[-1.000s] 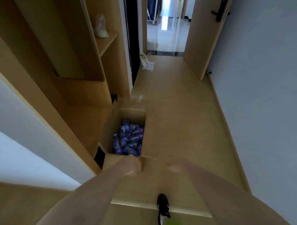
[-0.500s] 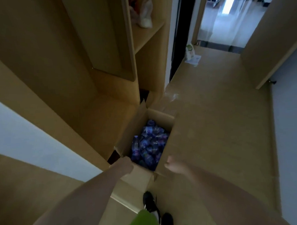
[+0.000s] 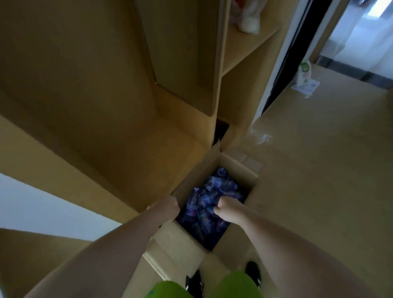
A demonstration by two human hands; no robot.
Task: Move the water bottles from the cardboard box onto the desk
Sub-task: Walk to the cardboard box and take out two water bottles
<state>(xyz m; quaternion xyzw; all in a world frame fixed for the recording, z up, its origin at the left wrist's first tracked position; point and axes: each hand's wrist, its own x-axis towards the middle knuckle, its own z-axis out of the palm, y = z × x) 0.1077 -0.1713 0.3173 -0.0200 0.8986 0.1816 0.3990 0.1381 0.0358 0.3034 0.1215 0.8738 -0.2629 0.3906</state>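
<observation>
open cardboard box (image 3: 190,246) on tan wood floor (image 3: 327,177), beside wooden shelving (image 3: 249,45)

Both forearms were bare to the lower frame edge, with no sleeves, watch or rings to be seen. The left hand (image 3: 168,207) and the right hand (image 3: 229,209) were bare too, without gloves. Nearer the camera than the cardboard box (image 3: 172,246), the person wore bright lime-green shorts (image 3: 233,289); a small bluish mark showed on the left leg of them. A strip of white cloth, likely a shirt hem, ran along the bottom edge below the shorts. Between the shorts and the box sat black shoes (image 3: 194,284) with white trim.
</observation>
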